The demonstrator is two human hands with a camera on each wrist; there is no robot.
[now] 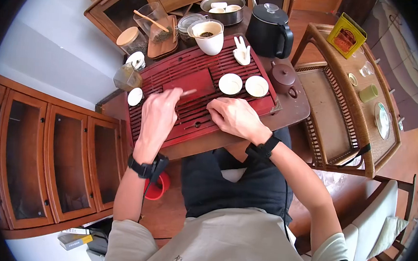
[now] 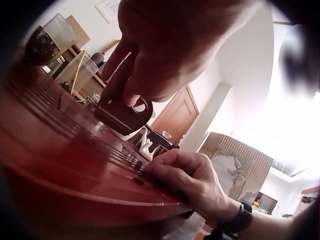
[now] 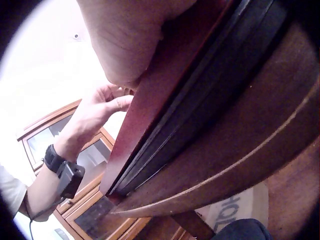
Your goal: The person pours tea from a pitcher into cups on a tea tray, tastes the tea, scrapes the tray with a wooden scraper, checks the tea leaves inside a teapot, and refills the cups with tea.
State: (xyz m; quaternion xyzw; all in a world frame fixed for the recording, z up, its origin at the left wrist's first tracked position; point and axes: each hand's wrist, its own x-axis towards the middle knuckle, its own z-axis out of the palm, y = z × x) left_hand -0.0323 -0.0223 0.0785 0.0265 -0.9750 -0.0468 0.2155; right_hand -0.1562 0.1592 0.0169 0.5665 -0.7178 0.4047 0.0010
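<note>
Over the tea tray (image 1: pixel 210 117), my left hand (image 1: pixel 159 110) pinches a small dark brown piece (image 2: pixel 120 116) with a rounded hole in it. From above only its thin, lighter edge shows. I cannot tell exactly what kind of thing it is. My right hand (image 1: pixel 236 115) rests loosely curled at the front edge of the tray, thumb close to the index finger, with nothing showing in it. Two white cups (image 1: pixel 230 84) stand on the slats just beyond it. A white hand-shaped ornament (image 1: pixel 242 51) and a white strainer cup (image 1: pixel 209 41) sit towards the tray's back.
A brown clay teapot (image 1: pixel 283 77) and a black kettle (image 1: pixel 269 30) stand right of the tray. Jars, including a wood-lidded one (image 1: pixel 130 38), and a steel bowl (image 1: pixel 221 18) line the back. A wicker cart (image 1: pixel 313 101) is at right, glass-door cabinets (image 1: pixel 52 153) at left.
</note>
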